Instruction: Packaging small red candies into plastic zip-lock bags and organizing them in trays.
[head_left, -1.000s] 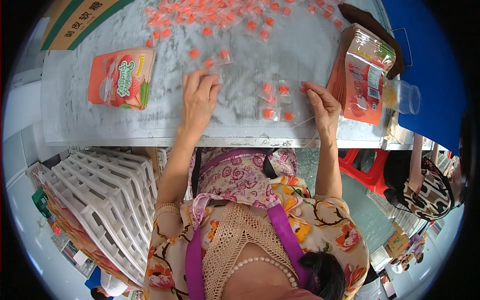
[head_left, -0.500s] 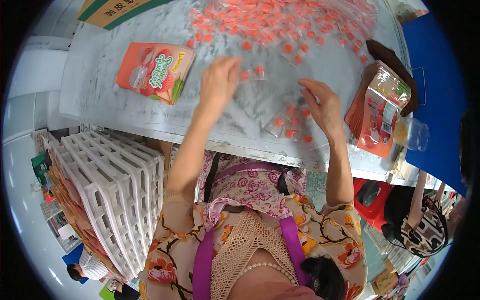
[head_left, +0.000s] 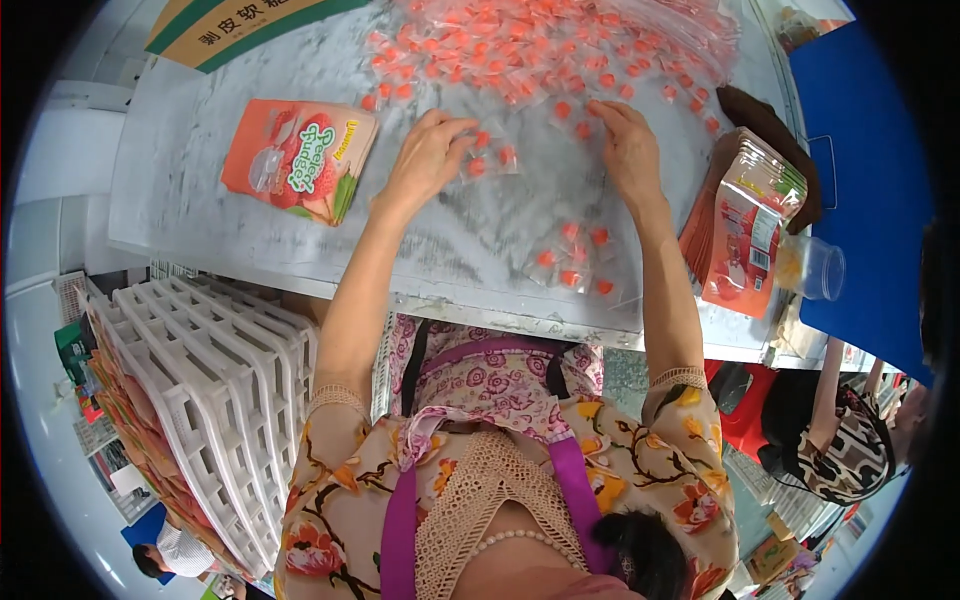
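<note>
My left hand (head_left: pixel 425 160) is beside a small group of clear-wrapped orange-red candies (head_left: pixel 477 165). Its index finger and thumb are apart, with the fingertips at the edge of the wrappers. Farther right, my right hand (head_left: pixel 631 155) reaches toward the front of the big candy pile (head_left: pixel 510 55). The fingers are stretched out over two wrapped candies (head_left: pixel 583 131), and I see no candy gripped in them. Another small cluster of wrapped candies (head_left: pixel 570 278) lies near the table's front edge, left of my right forearm.
A stack of pink pouches (head_left: pixel 290 160) lies on the left of the table (head_left: pixel 180 215). More pouches (head_left: pixel 740 235) stand at the right, by a clear plastic jar (head_left: pixel 825 270) and a dark brown cloth (head_left: pixel 770 125). A cardboard box (head_left: pixel 240 30) sits back left; stacked white crates (head_left: pixel 220 390) stand below left.
My right hand has moved forward from near the front candy cluster to the big pile. My left hand has come slightly nearer, beside a group that now shows three candies.
</note>
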